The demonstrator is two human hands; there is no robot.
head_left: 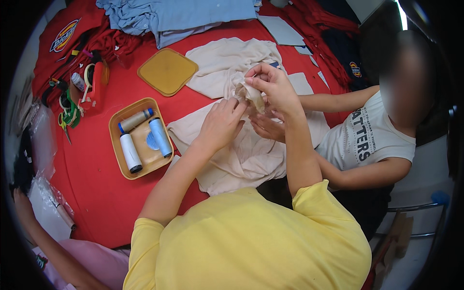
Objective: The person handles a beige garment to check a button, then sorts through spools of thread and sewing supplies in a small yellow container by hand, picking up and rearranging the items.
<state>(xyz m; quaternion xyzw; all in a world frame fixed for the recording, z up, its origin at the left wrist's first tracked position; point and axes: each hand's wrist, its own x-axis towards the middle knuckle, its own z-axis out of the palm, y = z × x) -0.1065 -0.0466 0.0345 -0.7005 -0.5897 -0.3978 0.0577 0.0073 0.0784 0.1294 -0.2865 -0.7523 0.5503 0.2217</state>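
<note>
A cream garment (256,159) lies spread and rumpled on the red-covered table, and a bunched part of its cloth (247,92) is raised between my hands. My left hand (220,123) is closed on the lower left of that bunch, its fingertips partly hidden in the folds. Above it, my right hand (276,89) is raised with thumb and forefinger pinched together at the top of the bunch. Whatever is in that pinch is too small to make out. Just under my right hand, a co-worker's hand (267,126) touches the same cloth from the right.
At left, a mustard tray (116,159) holds several thread spools; its matching lid (166,72) lies beyond it. Green-handled scissors (65,118) and tape (89,77) are farther left. Blue shirts (179,17) and red garments (309,19) are piled at the back. Co-workers sit on both sides.
</note>
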